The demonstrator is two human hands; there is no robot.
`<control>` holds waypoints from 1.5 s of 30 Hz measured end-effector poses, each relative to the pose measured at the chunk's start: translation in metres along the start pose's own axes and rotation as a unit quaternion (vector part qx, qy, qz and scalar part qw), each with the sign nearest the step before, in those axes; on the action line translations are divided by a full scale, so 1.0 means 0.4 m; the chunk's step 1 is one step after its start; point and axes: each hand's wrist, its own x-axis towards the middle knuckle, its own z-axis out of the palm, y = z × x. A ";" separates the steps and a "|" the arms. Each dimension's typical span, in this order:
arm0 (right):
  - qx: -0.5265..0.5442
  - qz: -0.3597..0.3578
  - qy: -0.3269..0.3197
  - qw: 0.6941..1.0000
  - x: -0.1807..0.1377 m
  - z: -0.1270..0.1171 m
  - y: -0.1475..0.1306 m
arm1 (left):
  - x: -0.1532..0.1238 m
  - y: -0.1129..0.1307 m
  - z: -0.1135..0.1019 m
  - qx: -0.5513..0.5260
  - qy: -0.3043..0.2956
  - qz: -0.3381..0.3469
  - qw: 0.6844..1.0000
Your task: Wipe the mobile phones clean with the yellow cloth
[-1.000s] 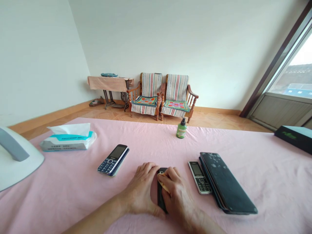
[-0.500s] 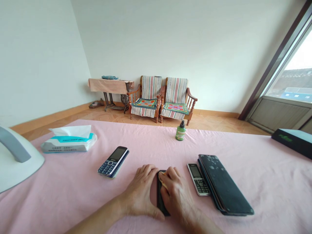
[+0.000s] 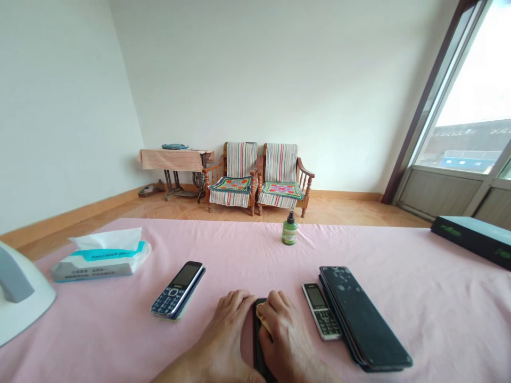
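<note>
A black phone [image 3: 258, 348] lies flat on the pink cloth between my hands. My left hand [image 3: 227, 330] grips it from the left, fingers at its far end and thumb near its close end. Pinched in my right hand [image 3: 281, 327] is a small yellowish cloth [image 3: 262, 315], pressed onto the phone's face; the fingers hide most of it. A white-and-black keypad phone [image 3: 321, 311] lies to the right of my right hand, against a stack of large dark phones or tablets [image 3: 365, 319]. Left of my hands, a dark blue keypad phone [image 3: 178, 289] rests on another flat item.
A green spray bottle [image 3: 289, 232] stands near the far edge of the pink-covered surface [image 3: 223, 250]. At left are a tissue pack [image 3: 101, 260] and a white-grey appliance [image 3: 24, 298]. A black box [image 3: 471, 239] sits far right. Beyond are two wooden armchairs [image 3: 305, 178].
The view has tilted up and shifted slightly, so the tabletop things sit lower in the picture. My right hand keeps the cloth on the phone; my left hand still holds the phone.
</note>
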 end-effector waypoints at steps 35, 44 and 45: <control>-0.068 -0.048 -0.044 0.996 0.018 0.038 0.028 | 0.013 -0.003 0.010 0.048 -0.013 -0.024 0.998; -0.073 -0.043 -0.063 0.994 0.022 0.020 0.028 | 0.008 0.006 0.005 0.047 -0.009 -0.021 0.999; -0.058 -0.043 -0.058 0.996 0.022 0.020 0.028 | 0.006 0.007 0.005 0.045 -0.008 -0.016 0.999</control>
